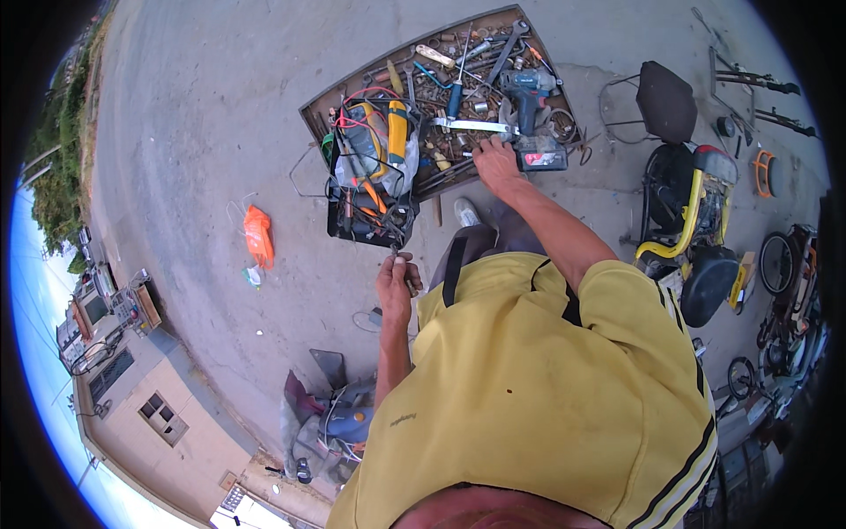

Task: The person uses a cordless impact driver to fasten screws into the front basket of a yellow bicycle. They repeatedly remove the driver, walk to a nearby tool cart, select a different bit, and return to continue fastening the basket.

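My right hand (pixel 496 164) reaches palm down into a wide tool tray (pixel 319 100), fingers apart and lowered among loose metal parts. It lies just left of a dark battery pack (pixel 542 157), below a blue-grey cordless drill (pixel 530 88). A flat silver bar (pixel 476 126) crosses just above the fingers; their tips are partly lost among the parts. My left hand (pixel 397 284) is closed in a pinch below a black open toolbox (pixel 370 231). A small dark metal piece (pixel 395 252) sticks up from its fingertips, too small to name.
A yellow multimeter (pixel 397 132), cables and orange-handled pliers (pixel 374 196) fill the toolbox. The tray holds wrenches (pixel 508 51) and screwdrivers (pixel 456 95). An orange bag (pixel 257 236) lies on the left. A black stool (pixel 666 101) and yellow-framed machine (pixel 692 216) stand right.
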Demonstrator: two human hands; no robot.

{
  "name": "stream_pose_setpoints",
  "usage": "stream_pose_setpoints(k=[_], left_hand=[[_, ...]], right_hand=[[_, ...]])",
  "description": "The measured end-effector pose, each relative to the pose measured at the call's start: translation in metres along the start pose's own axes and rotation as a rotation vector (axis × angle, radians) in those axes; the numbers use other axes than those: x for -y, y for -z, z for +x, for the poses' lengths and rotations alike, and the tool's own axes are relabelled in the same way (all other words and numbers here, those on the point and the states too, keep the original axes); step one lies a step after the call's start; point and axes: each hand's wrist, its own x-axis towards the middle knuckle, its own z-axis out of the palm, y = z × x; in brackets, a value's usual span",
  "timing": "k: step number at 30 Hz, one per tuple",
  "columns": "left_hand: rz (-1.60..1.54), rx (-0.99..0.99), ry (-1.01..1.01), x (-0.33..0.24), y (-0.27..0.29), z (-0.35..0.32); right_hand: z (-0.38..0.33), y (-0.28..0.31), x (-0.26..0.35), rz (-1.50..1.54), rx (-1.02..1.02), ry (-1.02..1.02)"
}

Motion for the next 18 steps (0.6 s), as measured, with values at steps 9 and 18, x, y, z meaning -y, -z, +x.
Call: stream_pose_setpoints(k=[9, 18], left_hand=[[0.069, 0.036, -0.003, -0.017, -0.016, -0.010], [0.042, 0.046, 0.006, -0.029, -0.029, -0.009]], right_hand=[[0.050, -0.011, -0.011, -0.115, -0.117, -0.227], [0.060, 0.010, -0.037, 0.263, -0.009, -0.127]])
